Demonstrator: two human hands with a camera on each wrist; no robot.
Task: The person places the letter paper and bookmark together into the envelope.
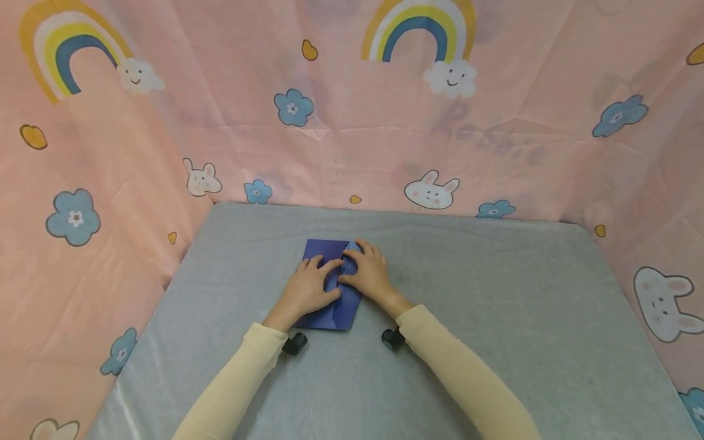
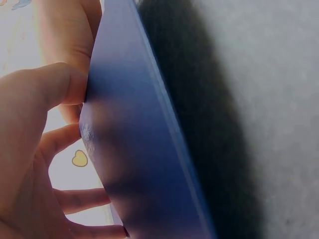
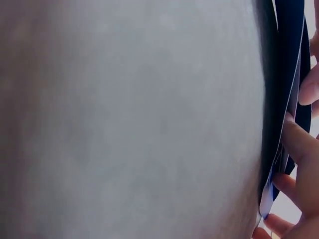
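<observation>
A folded sheet of blue-purple paper (image 1: pixel 318 318) lies on the grey table in the head view, with a lengthwise seam and a lighter flap on its right side. My left hand (image 1: pixel 308 286) rests on its left part, thumb and fingers spread toward the seam. From the right, my right hand (image 1: pixel 371 272) touches the flap, its thumb and index fingertip near the seam and other fingers at the far end. In the left wrist view the paper (image 2: pixel 144 129) stands up close to the camera. Layered paper edges (image 3: pixel 286 59) show beside the right fingers in the right wrist view.
Grey cloth covers the table (image 1: pixel 495 305). A pink curtain (image 1: pixel 341 153) printed with rainbows, rabbits and flowers surrounds its back and sides. Dark wrist cameras, one on the left wrist (image 1: pixel 295 344) and one on the right (image 1: pixel 392 338), sit just above the cloth.
</observation>
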